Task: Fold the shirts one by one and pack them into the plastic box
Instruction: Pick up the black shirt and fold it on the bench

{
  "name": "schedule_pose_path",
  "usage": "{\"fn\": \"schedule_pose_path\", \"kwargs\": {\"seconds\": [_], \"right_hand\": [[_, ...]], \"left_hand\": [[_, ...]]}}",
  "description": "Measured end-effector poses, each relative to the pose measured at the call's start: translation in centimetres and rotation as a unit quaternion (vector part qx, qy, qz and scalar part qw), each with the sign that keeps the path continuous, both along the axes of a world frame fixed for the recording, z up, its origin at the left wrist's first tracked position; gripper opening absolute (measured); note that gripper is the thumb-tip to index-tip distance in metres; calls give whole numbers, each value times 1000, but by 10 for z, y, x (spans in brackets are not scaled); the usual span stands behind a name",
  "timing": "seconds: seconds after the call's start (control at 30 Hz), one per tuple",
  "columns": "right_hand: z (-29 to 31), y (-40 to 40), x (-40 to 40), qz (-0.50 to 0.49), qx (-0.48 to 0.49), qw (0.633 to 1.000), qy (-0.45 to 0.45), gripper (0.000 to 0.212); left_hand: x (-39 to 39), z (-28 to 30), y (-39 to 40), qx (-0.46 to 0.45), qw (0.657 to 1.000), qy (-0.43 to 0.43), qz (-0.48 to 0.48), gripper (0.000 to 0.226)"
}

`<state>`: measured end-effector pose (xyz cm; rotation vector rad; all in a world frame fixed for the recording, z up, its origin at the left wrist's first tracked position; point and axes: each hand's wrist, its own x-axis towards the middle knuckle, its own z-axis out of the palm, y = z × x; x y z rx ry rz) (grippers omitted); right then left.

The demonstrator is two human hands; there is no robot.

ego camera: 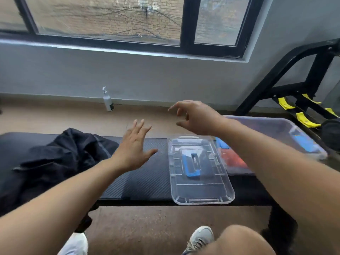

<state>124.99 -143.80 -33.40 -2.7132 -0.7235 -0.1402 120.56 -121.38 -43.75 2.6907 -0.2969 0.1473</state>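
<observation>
Nearest, at the bottom edge: two pale sneakers (199, 238) on brown floor, with a bare knee (244, 240) at lower right.

Beyond them, a dark padded surface (147, 181) running left to right. At its front right, a clear plastic lid (200, 172) lying flat, with a blue handle (191, 164) at its middle and its near edge overhanging the front of the surface. On the left end, a crumpled dark shirt (62, 155) in a loose heap, unfolded. On the right, just behind and beside the lid, the plastic box (276, 131), open-topped, clear-walled, with something red and something blue showing through its sides; exact contents hard to make out.

Above the middle of the surface, the left hand (134, 150), fingers straight and spread, palm down, empty, well apart from the shirt. Further back and higher, the right hand (195, 116), raised over the far edge of the lid, fingers loosely curved, thumb apart from them; that grip slack, with nothing in it.

Further off, a white spray bottle (107, 101) standing on the floor against the grey wall, a black frame with yellow pads (303, 102) at right, and a dark-framed window (114, 21) onto a brick wall.
</observation>
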Motion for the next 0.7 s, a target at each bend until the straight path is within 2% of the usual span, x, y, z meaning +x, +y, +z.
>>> {"fn": "schedule_pose_path", "kwargs": {"seconds": [0.1,0.2,0.27,0.33,0.4,0.53,0.63,0.7], "right_hand": [[-35,68,-3,68,3,997,35,43],[-78,124,-7,113,19,989,89,47],[-102,147,-12,120,32,985,119,51],[-122,160,-14,123,1,984,128,57],[-136,164,-14,124,-28,982,137,62],[-152,172,-12,114,-42,978,168,72],[-156,182,-12,93,-32,982,160,77],[-151,189,-15,73,38,985,150,85]], "left_hand": [[-14,-3,59,-4,996,-9,91,75],[-28,-16,114,39,982,-9,182,80],[-38,-25,147,64,967,52,241,97],[-47,-31,175,90,943,164,276,109],[-54,-34,193,110,933,203,274,103],[-54,-30,207,38,943,106,313,35],[-52,-19,199,-24,937,20,348,15],[-53,-7,191,-67,930,-62,356,17]]}}
